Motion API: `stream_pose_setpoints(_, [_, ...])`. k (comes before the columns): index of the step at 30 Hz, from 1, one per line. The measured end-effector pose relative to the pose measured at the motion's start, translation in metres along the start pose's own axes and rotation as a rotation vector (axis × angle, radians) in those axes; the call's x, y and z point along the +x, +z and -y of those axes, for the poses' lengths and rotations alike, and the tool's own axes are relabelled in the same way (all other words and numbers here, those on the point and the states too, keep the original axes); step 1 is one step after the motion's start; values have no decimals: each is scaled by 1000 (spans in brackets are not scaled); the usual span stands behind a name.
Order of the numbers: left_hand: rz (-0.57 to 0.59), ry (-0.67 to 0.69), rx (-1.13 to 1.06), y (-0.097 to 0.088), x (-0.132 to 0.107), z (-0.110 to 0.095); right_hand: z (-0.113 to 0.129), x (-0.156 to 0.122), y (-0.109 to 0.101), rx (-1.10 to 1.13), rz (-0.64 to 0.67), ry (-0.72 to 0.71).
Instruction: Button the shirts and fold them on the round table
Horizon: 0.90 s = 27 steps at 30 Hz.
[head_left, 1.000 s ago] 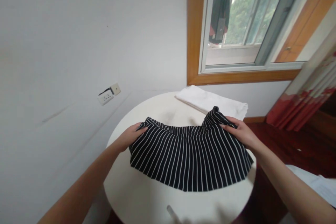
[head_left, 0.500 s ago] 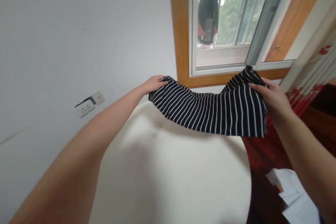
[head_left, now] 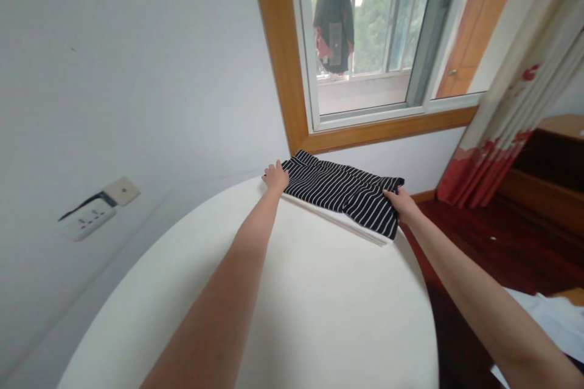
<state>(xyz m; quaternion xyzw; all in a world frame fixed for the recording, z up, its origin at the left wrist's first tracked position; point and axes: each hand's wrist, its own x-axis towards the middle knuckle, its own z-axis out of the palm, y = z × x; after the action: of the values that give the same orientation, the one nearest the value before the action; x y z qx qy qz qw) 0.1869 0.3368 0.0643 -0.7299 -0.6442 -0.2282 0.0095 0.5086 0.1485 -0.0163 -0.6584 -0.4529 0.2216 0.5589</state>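
Spreading the striped cloth (head_left: 329,185) flat looks like your step in hand. It's black with white lines, lying along the far edge of the round white table (head_left: 319,298), right of the middle, on top of a folded white cloth (head_left: 340,217) that shows as a strip on the near side. Left part fairly flat; right part has a fold and slanting ripples, so that end probably needs most care.

Your right hand (head_left: 404,202) pinches the right end, thumb on top. Your left hand (head_left: 275,177) is at the left end, fingers spread; can't tell whether it grips.

Best to pin the left end lightly, ease the right end outward until the ripples go, then smooth from the middle to both ends. A hard tug would likely drag the white cloth along. Watch the near right corner: the stripes reach about the white cloth's corner there, close to the table's right edge, so overshooting could leave fabric hanging. Release one hand at a time.

Beyond the far edge: wall (head_left: 182,91) and wooden window frame (head_left: 360,132), so reach carefully there. Curtain (head_left: 479,161) hangs farther right, well apart.
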Motion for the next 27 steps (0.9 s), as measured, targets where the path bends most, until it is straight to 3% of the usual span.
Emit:
stream_pose_setpoints(3, [-77, 149, 5, 15, -24, -3, 4, -5, -10, 176, 6, 261])
stream_pose_setpoints(6, [-92, 386, -59, 17, -55, -15, 13, -17, -27, 261, 102, 324])
stream_pose_setpoints(10, [111, 864, -187, 16, -106, -31, 21, -41, -41, 254, 205, 309])
stream_pose_setpoints(12, [198, 1018, -200, 17, -128, -36, 23, -51, -41, 230, 207, 259])
stream_pose_setpoints(17, [175, 973, -188, 22, -154, -51, 26, -62, -32, 188, 116, 71])
stream_pose_setpoints(21, [212, 975, -97, 20, -165, -52, 15, -66, -31, 112, 123, 74])
stream_pose_setpoints(24, [180, 902, -82, 4, -181, -35, 5, -73, -38, -161, 62, -16])
stream_pose_setpoints(27, [101, 760, -100, -27, -208, 3, 8, -86, -47, -456, -49, -189])
